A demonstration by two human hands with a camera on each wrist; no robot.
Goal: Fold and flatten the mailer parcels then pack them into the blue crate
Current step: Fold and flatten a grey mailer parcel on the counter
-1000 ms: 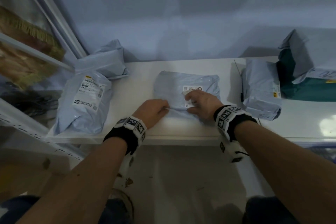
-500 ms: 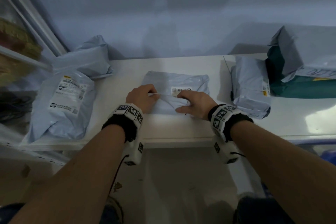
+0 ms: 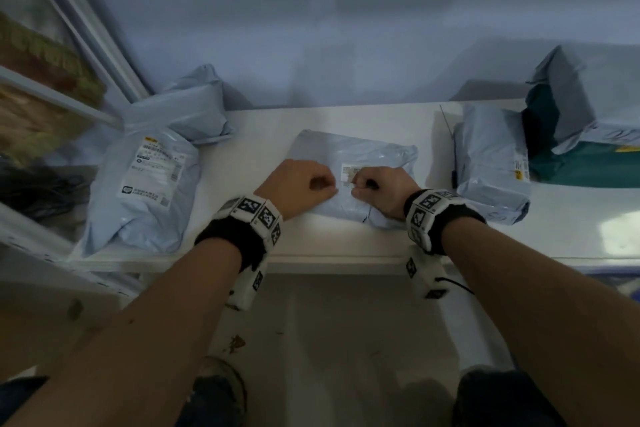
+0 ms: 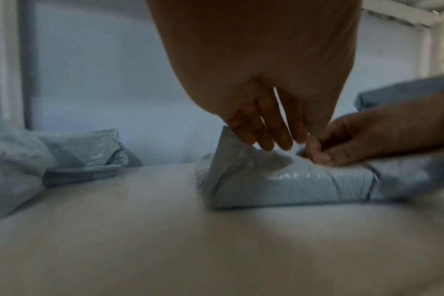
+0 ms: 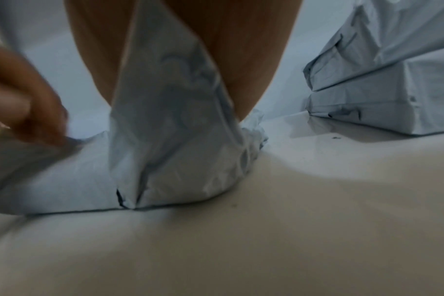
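Four other parcels around hands

Black wristbands, white marker-tag blocks, bare forearms, dark trousers.

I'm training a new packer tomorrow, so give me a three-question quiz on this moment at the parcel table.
1. True or false: both hands grip the middle parcel on the white table.
2. Which hand is nearer the parcel with the large white label?
A) left hand
B) right hand
3. Fill in: the dark green package lies at the table's far ____ end.

Key:
1. True; each hand pulls a flap of its film up and in toward the middle.
2. A.
3. Right.
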